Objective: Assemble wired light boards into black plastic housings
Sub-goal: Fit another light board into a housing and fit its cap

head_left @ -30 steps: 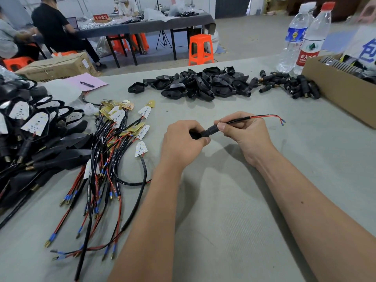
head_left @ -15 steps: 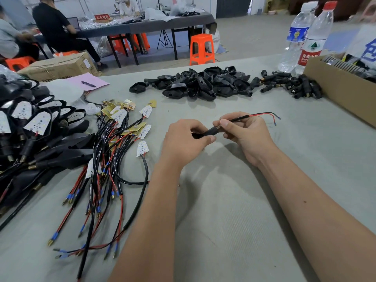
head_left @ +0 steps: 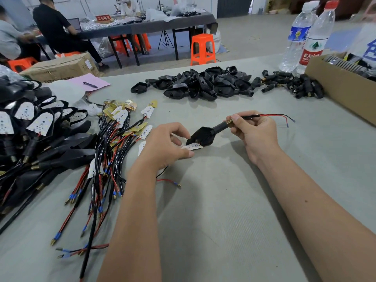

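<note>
A black plastic housing (head_left: 203,135) hangs just above the grey table, its stem pointing up and right. My right hand (head_left: 254,131) pinches the black wire (head_left: 250,117) where it leaves the stem's brass end; red and black leads trail off to the right. A white light board (head_left: 192,146) sticks out at the housing's lower mouth. My left hand (head_left: 164,145) holds that board between thumb and fingers, with the index finger touching the housing's edge.
Loose wired light boards (head_left: 120,127) lie in a tangle at left, beside a heap of assembled units (head_left: 38,127). Empty housings (head_left: 199,84) and black connectors (head_left: 293,84) are piled at the back. A cardboard box (head_left: 337,88) and two water bottles (head_left: 305,37) stand at right.
The housing was hidden inside my left hand before; now it is out in view with the board at its mouth. My right hand has slid up along the wire.
</note>
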Tool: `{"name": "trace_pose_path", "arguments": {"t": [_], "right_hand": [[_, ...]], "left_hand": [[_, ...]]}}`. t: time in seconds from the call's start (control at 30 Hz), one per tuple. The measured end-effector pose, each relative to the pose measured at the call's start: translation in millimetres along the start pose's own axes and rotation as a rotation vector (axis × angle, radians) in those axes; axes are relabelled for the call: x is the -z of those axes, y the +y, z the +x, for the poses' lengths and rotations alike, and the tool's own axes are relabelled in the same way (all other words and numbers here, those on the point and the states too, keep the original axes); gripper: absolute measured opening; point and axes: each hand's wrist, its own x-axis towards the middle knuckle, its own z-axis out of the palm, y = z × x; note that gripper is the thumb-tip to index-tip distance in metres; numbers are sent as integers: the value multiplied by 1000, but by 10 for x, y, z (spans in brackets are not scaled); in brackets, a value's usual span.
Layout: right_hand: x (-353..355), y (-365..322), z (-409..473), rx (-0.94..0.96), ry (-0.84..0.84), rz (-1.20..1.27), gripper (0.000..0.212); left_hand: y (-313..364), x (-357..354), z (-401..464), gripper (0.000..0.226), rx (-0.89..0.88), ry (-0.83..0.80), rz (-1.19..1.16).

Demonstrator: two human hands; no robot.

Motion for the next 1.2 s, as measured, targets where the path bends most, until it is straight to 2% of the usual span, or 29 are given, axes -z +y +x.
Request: {"name": "trace_pose_path", "arguments": {"t": [0.07, 0.17, 0.3, 0.47, 0.67, 0.83, 1.03, 1.2], "right_hand": [[-2, -1, -4, 1, 1, -17, 5], [-4, -5, 3, 2, 13, -30, 8], [1, 20, 19, 12, 13, -49, 3], [10, 21, 17, 31, 14, 1, 2], [20, 18, 14, 35, 4, -3, 7], [11, 30, 27, 40, 31, 2, 9], [5, 12, 8, 30, 67, 22, 14], [-21, 28, 14, 36, 196, -18, 15]], "left_hand": [[-31, -25, 17, 32, -11, 15, 32], [-62, -39, 54, 17, -10, 49, 12], [-73, -26, 101, 16, 1, 125, -118], [-69, -67, 130, 12, 124, 164, -331], [-30, -124, 151, 13, 159, 221, -441], [-14, -124, 132, 12, 27, 255, -475], [-23, -183, 149, 19, -13, 257, -454], [-21, -177, 141, 30, 24, 263, -509]]}}
